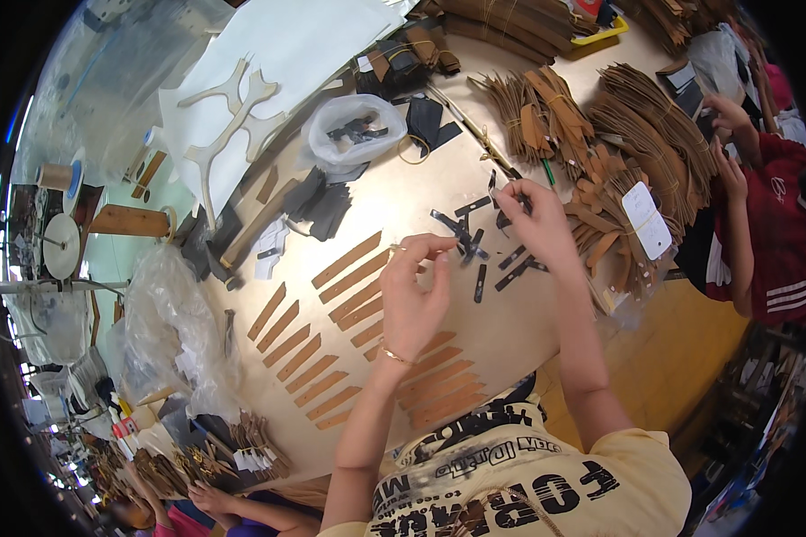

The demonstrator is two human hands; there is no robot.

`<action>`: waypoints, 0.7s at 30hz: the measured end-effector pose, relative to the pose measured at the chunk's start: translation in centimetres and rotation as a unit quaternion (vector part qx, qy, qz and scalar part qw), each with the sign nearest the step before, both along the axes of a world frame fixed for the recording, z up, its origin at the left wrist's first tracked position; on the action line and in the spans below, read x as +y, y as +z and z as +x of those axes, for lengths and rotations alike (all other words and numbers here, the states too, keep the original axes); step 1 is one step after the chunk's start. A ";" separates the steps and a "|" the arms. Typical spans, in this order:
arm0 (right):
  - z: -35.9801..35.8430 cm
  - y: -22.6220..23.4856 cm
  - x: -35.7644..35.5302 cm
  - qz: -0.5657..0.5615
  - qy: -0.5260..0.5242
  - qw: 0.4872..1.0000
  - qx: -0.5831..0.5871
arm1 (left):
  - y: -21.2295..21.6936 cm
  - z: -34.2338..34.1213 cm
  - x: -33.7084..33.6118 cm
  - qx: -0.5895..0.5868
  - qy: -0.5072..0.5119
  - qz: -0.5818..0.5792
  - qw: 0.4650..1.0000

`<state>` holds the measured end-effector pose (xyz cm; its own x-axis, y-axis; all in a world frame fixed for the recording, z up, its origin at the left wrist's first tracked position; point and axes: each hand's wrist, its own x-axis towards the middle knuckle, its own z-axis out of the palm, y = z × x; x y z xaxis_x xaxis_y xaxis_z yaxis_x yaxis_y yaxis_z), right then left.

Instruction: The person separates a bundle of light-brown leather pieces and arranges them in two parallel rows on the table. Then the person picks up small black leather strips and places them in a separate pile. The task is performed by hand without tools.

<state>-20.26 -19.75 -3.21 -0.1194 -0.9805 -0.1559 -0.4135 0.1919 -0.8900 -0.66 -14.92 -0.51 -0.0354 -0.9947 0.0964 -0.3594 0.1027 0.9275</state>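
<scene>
My left hand (414,295) is raised over the table, thumb and fingertips drawn together beside a loose pile of small black strips (471,234). Whatever it pinches, if anything, is too small to make out. To its right, my right hand (542,225) has its fingers curled, with a small black strip (493,183) at the fingertips. More black strips lie scattered below that hand. Flat brown strips (349,264) with slanted ends are set out in rows on the table, some partly hidden behind my left hand and forearm.
Bundles of brown strips (654,116) fill the far right, with a white tag (647,220) on one. A clear plastic bag (354,130) holds black pieces. Dark pieces (321,204) lie at left of centre. A person in red (766,224) works at right; other hands (210,498) show lower left.
</scene>
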 end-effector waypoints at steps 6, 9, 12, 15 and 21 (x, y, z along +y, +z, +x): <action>-0.2 3.3 3.3 0.064 0.027 0.946 -0.318 | 1.1 -2.8 0.8 0.112 -0.009 0.003 0.994; 0.6 3.5 4.2 0.064 0.031 0.933 -0.353 | 1.4 -3.7 1.2 0.084 0.006 -0.039 0.996; 0.9 3.6 4.7 0.058 0.032 0.936 -0.345 | 1.3 -3.8 1.4 0.089 0.035 -0.019 0.995; 1.0 3.9 5.3 0.052 0.041 0.948 -0.310 | 1.1 -3.4 1.2 0.166 0.047 0.087 0.981; 0.9 4.2 5.7 0.045 0.074 0.951 -0.297 | 0.8 -1.9 0.3 0.243 -0.016 0.126 0.962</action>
<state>-19.40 -14.00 0.96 0.1551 -0.9589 -0.2375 0.1290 0.2580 -0.9575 -2.57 -14.60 0.30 -0.0791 -0.9877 -0.1348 0.1215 -0.1438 0.9821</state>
